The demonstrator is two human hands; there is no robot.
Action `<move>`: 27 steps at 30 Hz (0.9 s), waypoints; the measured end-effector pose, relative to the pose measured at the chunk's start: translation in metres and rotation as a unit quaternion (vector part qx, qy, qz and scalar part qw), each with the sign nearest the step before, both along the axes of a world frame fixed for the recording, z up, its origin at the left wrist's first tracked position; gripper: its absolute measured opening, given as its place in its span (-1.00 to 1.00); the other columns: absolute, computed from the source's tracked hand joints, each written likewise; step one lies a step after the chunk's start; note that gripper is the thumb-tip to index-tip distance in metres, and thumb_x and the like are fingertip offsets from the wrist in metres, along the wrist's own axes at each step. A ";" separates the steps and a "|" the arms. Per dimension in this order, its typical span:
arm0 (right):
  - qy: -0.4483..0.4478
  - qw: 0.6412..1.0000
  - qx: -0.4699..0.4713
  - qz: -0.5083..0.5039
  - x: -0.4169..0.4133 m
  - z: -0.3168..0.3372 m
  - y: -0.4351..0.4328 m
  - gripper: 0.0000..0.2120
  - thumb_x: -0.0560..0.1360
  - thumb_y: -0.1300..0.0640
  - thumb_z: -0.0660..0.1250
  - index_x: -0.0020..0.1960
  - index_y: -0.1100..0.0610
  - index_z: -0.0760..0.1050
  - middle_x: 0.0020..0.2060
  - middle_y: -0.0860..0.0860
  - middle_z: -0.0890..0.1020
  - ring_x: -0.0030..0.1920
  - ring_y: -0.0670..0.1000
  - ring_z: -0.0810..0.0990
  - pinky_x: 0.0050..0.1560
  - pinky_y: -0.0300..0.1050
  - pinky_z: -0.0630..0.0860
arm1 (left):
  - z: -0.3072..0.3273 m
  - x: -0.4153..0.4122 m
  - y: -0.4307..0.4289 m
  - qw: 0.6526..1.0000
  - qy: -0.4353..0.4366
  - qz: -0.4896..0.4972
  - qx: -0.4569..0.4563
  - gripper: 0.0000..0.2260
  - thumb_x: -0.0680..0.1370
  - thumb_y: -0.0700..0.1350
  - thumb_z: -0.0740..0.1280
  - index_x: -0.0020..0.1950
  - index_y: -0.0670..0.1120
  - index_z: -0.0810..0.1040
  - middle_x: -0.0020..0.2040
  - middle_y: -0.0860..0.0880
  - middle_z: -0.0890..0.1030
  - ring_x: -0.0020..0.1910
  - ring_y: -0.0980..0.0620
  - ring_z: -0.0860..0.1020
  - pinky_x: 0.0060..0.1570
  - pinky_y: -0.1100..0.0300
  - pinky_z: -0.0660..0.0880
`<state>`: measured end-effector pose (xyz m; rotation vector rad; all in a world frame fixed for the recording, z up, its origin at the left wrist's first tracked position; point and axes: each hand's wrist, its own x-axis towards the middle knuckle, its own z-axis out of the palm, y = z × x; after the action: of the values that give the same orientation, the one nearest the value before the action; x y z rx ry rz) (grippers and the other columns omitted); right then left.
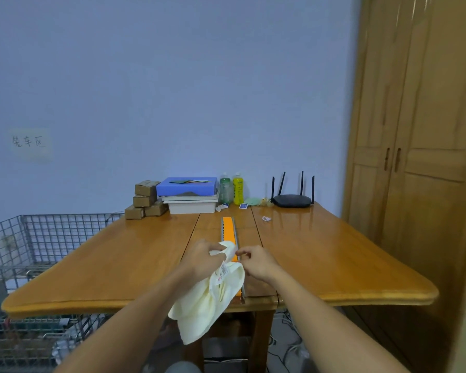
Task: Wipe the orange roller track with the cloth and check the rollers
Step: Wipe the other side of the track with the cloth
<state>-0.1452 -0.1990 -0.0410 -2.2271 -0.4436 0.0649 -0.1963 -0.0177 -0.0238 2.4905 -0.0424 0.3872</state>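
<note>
We see the orange roller track (229, 229) lying lengthwise down the middle of the wooden table (113, 254), from the near edge away toward the wall, with grey metal rails on both sides. Its far half is bare. Its near half is largely hidden by a pale yellow cloth (213, 302), which drapes over it and hangs down past the table's front edge.

The left hand (203, 261) grips the bunched upper part of the cloth, fingers curled round it, over the track. A small printed label (223, 271) shows on the fabric just below that hand. The right hand (259, 261) sits at the track's right rail with its fingers curled and thumb and forefinger close together beside the cloth's tip. Whether they pinch the cloth, the rail or nothing, we cannot tell.

Along the far edge stand small cardboard boxes (145, 201), a blue box (186, 186) on a white tray (192, 207), a green bottle (225, 190), a yellow bottle (237, 188) and a black router (291, 201). To the left is a wire cage (38, 238) and to the right a wooden wardrobe (420, 157).
</note>
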 end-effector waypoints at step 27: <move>0.094 0.943 0.317 -0.033 0.061 0.034 0.003 -0.68 0.44 0.34 0.41 0.07 -0.02 0.59 -0.01 -0.01 0.72 -0.02 0.03 0.70 0.04 0.04 0.65 | 0.013 0.081 0.000 0.903 -0.051 0.043 -0.424 -0.65 0.57 -0.02 0.45 0.30 -0.05 0.45 0.20 -0.05 0.56 0.05 0.01 0.59 -0.12 0.09 0.54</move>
<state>-0.0846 -0.1957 -0.0070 -1.5795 -0.2375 0.0843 -0.1152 -0.0182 -0.0108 1.6101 0.1626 0.4505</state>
